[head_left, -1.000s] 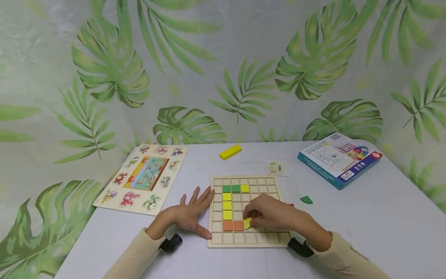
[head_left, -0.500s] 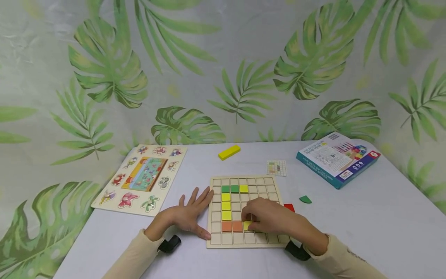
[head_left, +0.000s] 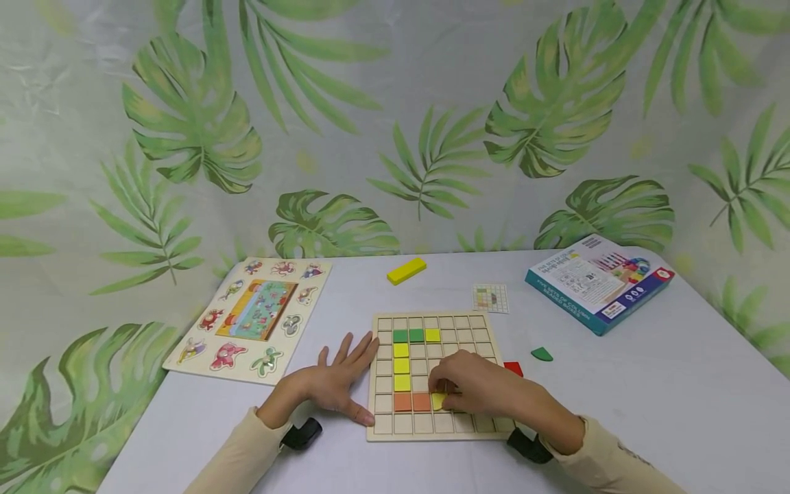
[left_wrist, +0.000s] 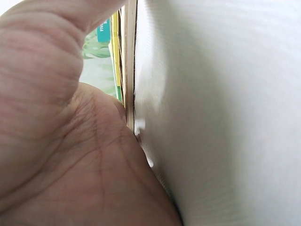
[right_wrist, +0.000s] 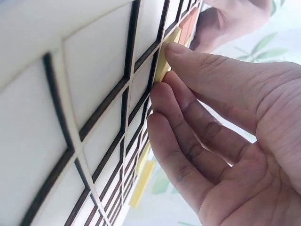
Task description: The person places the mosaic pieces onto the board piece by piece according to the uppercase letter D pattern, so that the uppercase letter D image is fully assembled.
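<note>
I'm seating 1 yellow tile (head_left: 437, 401) right of the orange tiles (head_left: 412, 402), right hand (head_left: 478, 385) pinching it, left hand (head_left: 336, 381) spread flat steadying the board (head_left: 469, 427); next, press it flush.

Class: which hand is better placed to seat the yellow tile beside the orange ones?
Right. The right hand already pinches the yellow tile over that cell; the left hand lies flat at the grid board's left edge.
</note>
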The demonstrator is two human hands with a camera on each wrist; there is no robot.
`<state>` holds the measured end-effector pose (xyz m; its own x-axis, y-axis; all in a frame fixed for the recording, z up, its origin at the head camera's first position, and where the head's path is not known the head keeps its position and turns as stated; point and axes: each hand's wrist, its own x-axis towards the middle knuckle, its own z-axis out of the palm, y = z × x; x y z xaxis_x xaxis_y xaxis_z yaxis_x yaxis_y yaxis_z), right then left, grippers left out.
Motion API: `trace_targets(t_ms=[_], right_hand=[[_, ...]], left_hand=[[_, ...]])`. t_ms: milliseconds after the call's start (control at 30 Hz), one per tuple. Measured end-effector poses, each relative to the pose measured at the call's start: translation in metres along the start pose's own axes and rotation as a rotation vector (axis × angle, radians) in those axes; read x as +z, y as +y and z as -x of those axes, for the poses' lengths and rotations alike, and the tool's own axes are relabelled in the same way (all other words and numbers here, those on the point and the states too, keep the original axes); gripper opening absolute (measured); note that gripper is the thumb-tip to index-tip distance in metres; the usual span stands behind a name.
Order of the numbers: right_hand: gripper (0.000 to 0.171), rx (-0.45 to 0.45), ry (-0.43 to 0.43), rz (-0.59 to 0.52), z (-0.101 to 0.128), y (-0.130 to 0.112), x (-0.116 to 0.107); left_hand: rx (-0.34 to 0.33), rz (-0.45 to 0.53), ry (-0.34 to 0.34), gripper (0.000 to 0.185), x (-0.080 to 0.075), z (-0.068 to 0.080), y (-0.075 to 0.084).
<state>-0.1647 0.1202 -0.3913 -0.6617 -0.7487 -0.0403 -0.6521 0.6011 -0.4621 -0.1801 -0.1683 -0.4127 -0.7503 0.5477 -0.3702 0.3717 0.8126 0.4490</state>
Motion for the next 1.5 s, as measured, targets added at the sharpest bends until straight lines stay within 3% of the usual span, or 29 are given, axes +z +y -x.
trace_targets(t_ms=[233, 533, 867, 1267, 1500], right_hand=[[0.017, 0.022, 0.029, 0.0, 0.009, 0.008, -0.011], [0.014, 0.068, 0.07, -0.005, 0.037, 0.033, -0.03], [0.028, 0.217, 0.051, 0.025, 0.065, 0.052, -0.033], [0.034, 0.381, -0.002, 0.013, 0.086, 0.059, -0.031], [0.028, 0.322, -0.017, 0.005, 0.089, 0.062, -0.03]], left_hand=[[-0.001, -0.006, -0.005, 0.127, 0.0, -0.001, 0.002], [-0.006, -0.016, -0.005, 0.127, -0.002, 0.001, 0.002], [0.004, -0.011, -0.001, 0.127, -0.002, 0.001, 0.0], [0.001, -0.005, 0.002, 0.128, 0.001, -0.002, -0.001], [-0.001, -0.005, 0.0, 0.128, 0.001, -0.002, -0.002]])
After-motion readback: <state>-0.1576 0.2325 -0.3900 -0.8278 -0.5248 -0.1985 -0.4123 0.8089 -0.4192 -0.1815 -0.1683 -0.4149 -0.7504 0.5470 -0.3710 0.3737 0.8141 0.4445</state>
